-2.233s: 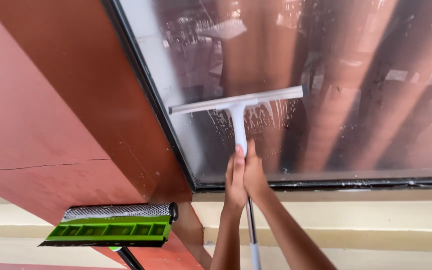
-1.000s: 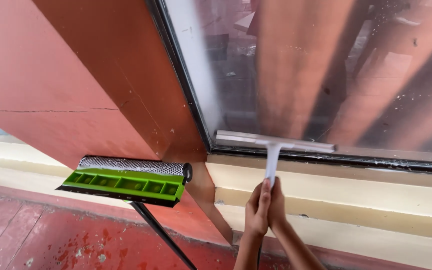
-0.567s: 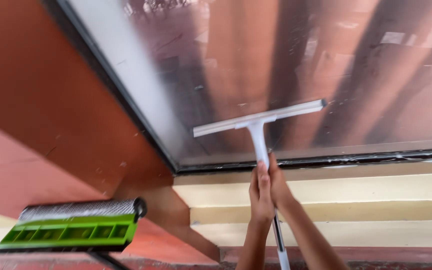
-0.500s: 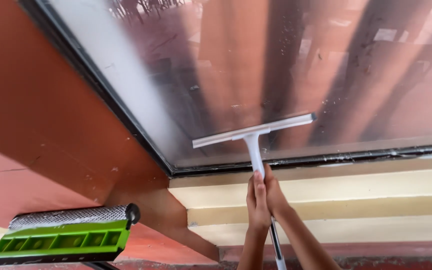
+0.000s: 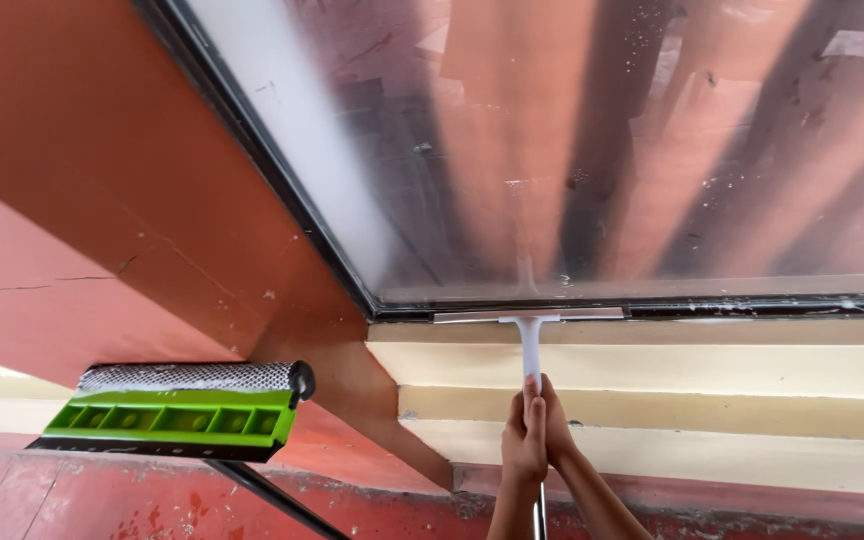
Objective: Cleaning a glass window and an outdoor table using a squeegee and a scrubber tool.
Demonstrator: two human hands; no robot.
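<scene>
My left hand [image 5: 522,440] and my right hand [image 5: 555,425] are clasped together around the white handle of a squeegee [image 5: 530,330]. Its white blade lies level along the bottom edge of a large window pane [image 5: 592,150], against the black frame [image 5: 752,307]. The glass is wet, with soap specks and reflections of reddish columns. A metal pole runs down from the handle between my forearms.
A green window scrubber [image 5: 177,410] with a grey mesh pad on a dark pole leans at lower left against the red-brown wall [image 5: 102,200]. A cream ledge [image 5: 712,380] runs under the window. Wet red floor lies below.
The squeegee has come down the glass from mid-pane to the bottom frame, and its blade has levelled out. My hands moved down with it.
</scene>
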